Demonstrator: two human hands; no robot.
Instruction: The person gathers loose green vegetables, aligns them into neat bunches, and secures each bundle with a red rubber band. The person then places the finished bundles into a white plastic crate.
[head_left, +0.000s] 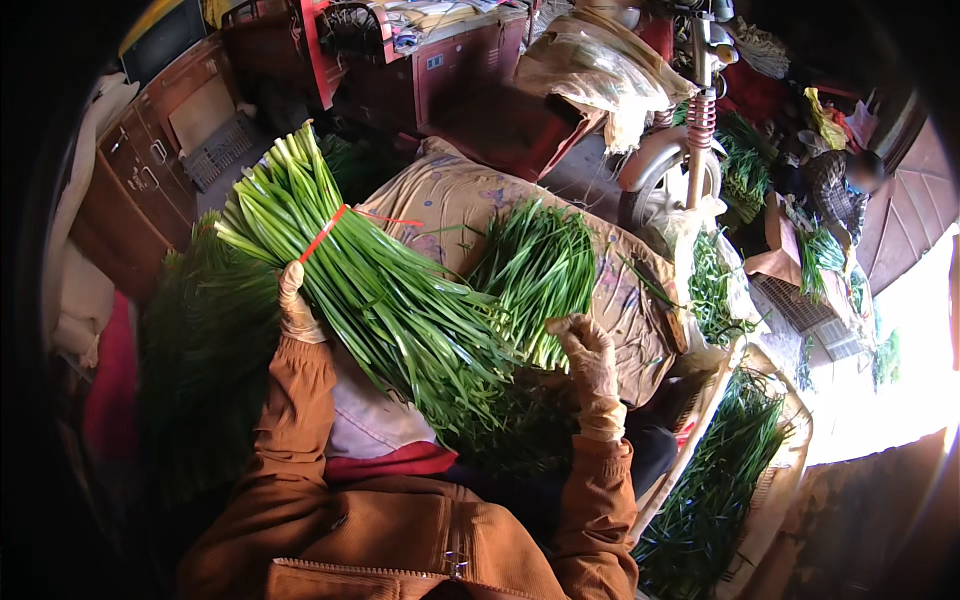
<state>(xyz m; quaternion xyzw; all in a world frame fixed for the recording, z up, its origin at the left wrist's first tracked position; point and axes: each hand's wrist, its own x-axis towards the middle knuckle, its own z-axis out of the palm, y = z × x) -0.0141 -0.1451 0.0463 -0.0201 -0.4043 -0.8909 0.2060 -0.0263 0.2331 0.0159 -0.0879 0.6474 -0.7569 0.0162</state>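
Note:
A large bundle of green leafy stalks, apparently garlic chives (375, 292), is tied near its pale stem ends by a red band (324, 234). My left hand (297, 304), in a thin translucent glove, holds it from below and behind near the band, with the thumb showing. To the right, my right hand (589, 356), also gloved, is raised with its fingers curled in; whether it pinches anything small cannot be told. Just beyond it a loose pile of the same greens (540, 277) lies on a cloth-covered surface (427, 187), its pale ends towards me.
Heaped greens (210, 345) stand at my left. A lined basket (796, 442) of loose leaves is at my right. A plastic bag (742, 300) of leaves, a front wheel (667, 180) and a red vehicle body (465, 82) lie beyond. Another person (832, 187) is at the far right.

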